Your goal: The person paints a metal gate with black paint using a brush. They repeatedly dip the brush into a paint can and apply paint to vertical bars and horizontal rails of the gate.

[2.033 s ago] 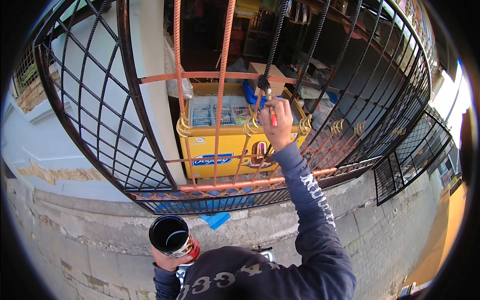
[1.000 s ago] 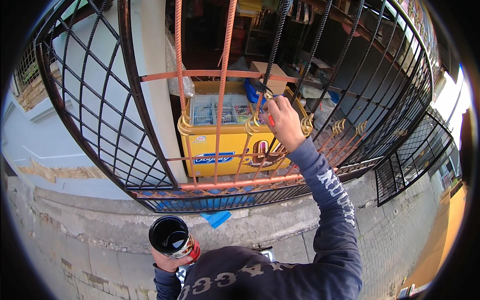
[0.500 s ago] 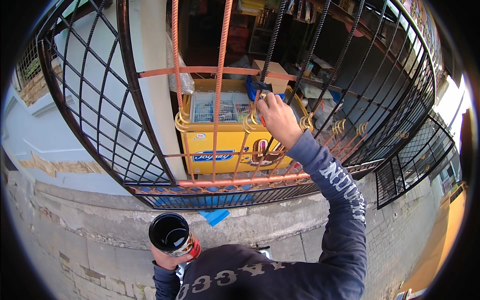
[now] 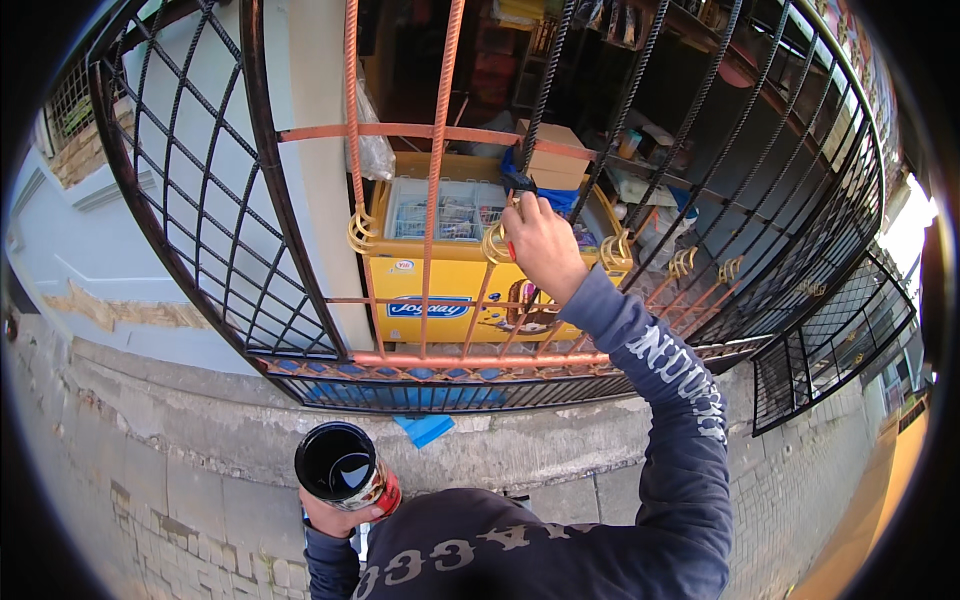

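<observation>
In the head view, your right grip (image 4: 543, 240) is clamped on a paintbrush (image 4: 518, 185), thumb and fingers pinched together round it. A bit of red handle shows below your fingers, and the dark bristles sit up at a vertical bar of the window grille, just under the flat crossbar (image 4: 400, 131). That bar is black above (image 4: 546, 85) and salmon-coloured further down (whether the bristles press on it or only line up with it, you cannot tell from this angle). Your left grip (image 4: 335, 515) is wrapped round a can (image 4: 384, 492), low in front of your body at the left; the can's mouth faces up and shows glossy black liquid inside.

To the left of the brush, two vertical bars (image 4: 437, 150) are salmon-coloured all the way down, while those to the right are black in their upper part. Gold curved ornaments (image 4: 362, 230) sit in a row across the bars. Behind the grille stands a yellow chest freezer (image 4: 420, 272), with a cardboard box (image 4: 553, 160) at its back right and blue plastic (image 4: 562, 200) beside it. Below the grille, a blue sheet (image 4: 426, 431) lies by the pavement (image 4: 690, 500).
</observation>
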{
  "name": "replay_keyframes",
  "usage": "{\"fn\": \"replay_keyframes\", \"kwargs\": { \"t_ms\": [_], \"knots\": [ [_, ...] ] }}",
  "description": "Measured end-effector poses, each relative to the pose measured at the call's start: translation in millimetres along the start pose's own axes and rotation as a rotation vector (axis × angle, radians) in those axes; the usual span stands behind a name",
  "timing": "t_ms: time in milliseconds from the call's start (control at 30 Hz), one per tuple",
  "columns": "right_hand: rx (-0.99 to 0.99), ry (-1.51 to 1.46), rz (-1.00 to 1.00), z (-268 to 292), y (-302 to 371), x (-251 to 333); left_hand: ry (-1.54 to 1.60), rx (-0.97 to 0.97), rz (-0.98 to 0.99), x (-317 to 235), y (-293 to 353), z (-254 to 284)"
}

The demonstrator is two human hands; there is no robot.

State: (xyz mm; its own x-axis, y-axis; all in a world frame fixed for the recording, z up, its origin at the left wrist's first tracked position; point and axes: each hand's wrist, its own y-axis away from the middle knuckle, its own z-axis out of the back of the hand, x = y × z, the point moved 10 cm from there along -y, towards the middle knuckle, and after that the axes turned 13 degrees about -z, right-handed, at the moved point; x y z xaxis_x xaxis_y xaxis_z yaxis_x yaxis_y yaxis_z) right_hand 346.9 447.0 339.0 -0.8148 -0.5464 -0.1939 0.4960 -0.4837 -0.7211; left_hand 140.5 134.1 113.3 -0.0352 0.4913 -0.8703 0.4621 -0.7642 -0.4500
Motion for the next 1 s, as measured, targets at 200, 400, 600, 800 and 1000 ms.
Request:
{"fn": "replay_keyframes", "kwargs": {
  "t_ms": [200, 400, 600, 800, 1000],
  "knots": [
    [-0.087, -0.158, 0.052, 12, 6, -10, -0.041, 0.002, 0.027, 5, 21, -10],
    [-0.231, -0.555, -0.109, 31, 12, -45, 0.004, -0.096, 0.076, 8, 44, -12],
    [-0.418, -0.747, -0.422, 13, 32, -71, 0.072, -0.026, 0.13, 7, 46, -20],
    [-0.555, -0.732, -0.533, 12, 47, -83, -0.008, -0.048, 0.054, -3, 44, -14],
    [-0.487, -0.839, -0.351, 10, 39, -64, -0.028, -0.026, 0.098, 1, 48, -10]
  ]
}}
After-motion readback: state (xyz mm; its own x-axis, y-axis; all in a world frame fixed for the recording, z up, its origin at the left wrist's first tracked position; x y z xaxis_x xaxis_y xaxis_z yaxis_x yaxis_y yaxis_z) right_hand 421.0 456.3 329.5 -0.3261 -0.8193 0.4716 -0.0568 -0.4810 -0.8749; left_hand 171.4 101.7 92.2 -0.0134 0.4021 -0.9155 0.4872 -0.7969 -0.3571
